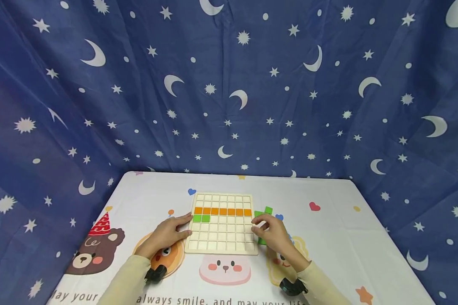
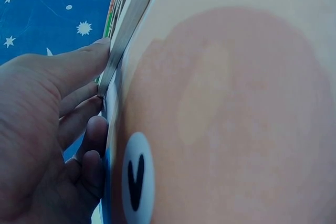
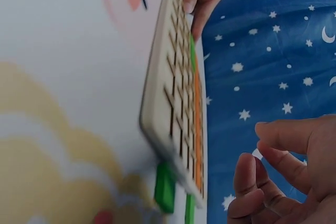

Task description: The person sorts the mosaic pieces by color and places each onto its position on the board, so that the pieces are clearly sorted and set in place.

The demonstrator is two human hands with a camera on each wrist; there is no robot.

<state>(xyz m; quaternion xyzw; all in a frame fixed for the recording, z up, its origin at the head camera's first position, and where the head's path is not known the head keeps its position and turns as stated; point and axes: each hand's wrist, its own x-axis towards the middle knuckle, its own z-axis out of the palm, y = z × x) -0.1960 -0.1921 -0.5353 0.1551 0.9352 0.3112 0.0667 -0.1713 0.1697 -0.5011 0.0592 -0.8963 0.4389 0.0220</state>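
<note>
A pale gridded board [image 1: 221, 245] lies flat on the table. A row of orange square tiles [image 1: 223, 211] crosses it, and two green tiles [image 1: 201, 218] sit at the left of the row below. My left hand [image 1: 167, 234] touches the board's left edge with thumb and fingers spread along it; the left wrist view shows the thumb [image 2: 86, 64] against the rim. Over the board's right edge is my right hand [image 1: 273, 234], thumb and index finger bent with a gap between them. No tile shows between these fingers in the right wrist view.
Loose green tiles [image 1: 268, 209] lie right of the board, some partly hidden by my right hand; green pieces [image 3: 165, 187] also show near the board's corner. A printed white cloth [image 1: 328, 237] covers the table. Behind hangs a blue curtain [image 1: 229, 106] with moons and stars.
</note>
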